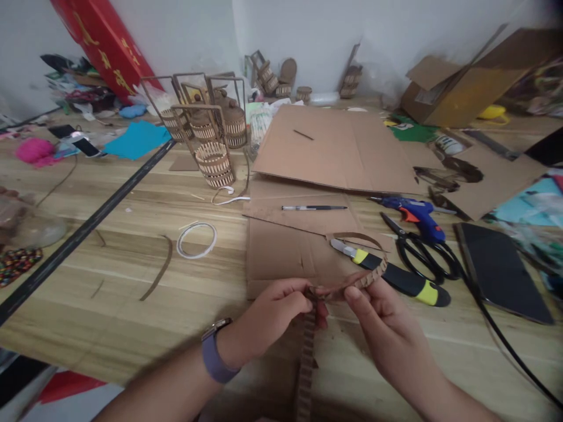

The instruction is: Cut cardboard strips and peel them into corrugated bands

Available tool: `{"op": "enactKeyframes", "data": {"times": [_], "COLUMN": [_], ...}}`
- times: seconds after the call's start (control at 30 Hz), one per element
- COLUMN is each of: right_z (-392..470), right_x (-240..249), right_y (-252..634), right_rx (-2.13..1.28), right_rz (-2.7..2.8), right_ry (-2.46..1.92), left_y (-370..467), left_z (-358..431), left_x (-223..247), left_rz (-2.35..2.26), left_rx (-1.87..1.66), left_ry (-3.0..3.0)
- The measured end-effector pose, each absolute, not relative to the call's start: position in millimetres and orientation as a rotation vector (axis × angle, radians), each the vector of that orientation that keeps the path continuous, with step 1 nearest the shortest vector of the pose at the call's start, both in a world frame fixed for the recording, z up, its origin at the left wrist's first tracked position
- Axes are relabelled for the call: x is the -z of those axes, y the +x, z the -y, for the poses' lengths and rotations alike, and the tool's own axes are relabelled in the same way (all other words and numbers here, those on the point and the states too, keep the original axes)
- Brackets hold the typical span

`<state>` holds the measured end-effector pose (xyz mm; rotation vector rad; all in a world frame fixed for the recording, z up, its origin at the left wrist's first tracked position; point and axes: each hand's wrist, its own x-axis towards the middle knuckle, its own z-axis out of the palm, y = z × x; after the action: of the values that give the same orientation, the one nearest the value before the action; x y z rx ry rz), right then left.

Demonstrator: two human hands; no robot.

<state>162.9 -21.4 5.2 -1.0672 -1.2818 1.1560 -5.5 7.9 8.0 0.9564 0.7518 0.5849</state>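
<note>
A narrow strip of corrugated cardboard (308,351) runs between my two hands near the table's front edge. My left hand (281,310), with a watch on its wrist, pinches the strip, and a long end hangs down below it. Farther along, my right hand (382,322) grips the same strip between thumb and fingers, and its curled end (373,275) sticks up above them. Just beyond the right hand lies a utility knife (396,275) with a black and yellow handle. Cardboard sheets (277,252) lie under and beyond the hands.
A pen (314,207) rests on the cardboard. On the right lie a blue glue gun (413,214), black scissors (424,252) and a dark tablet (501,269). Small cardboard baskets (214,164) with tall handles stand back left. A coil of white strip (196,240) is left of the cardboard.
</note>
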Motion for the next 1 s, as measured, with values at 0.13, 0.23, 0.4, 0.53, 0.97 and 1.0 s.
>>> {"op": "enactKeyframes", "data": {"times": [0.13,0.23,0.4,0.53,0.97,1.0], "right_z": [21.8,19.8,14.3,16.8,10.3,7.5], "right_x": [-3.3,0.6,-2.9,-9.4,-17.3,-18.6], "right_y": [164.4,172.3,188.4,186.6,194.7,200.2], "right_rx": [-1.146,-1.126,-0.914,-0.972,-1.056,-0.963], "right_rz": [1.258,1.165,1.016,1.260,1.248,1.230], "right_ry": [-1.096,-1.157,-1.236,-1.236,-1.274,-1.287], "left_y": [-3.2,-2.9,-7.1,-6.7,-20.1,-25.3], "left_z": [-5.5,-4.5,-4.4,-0.7,20.7,22.1], "left_x": [-4.4,-2.6,-3.1,-7.1,-34.9,-38.8], "left_rz": [-0.746,-0.730,-0.685,-0.714,-0.925,-0.973], "left_rx": [-0.608,-0.624,-0.543,-0.421,-0.222,-0.232], "left_ry": [0.926,0.891,0.818,0.944,1.419,1.547]}}
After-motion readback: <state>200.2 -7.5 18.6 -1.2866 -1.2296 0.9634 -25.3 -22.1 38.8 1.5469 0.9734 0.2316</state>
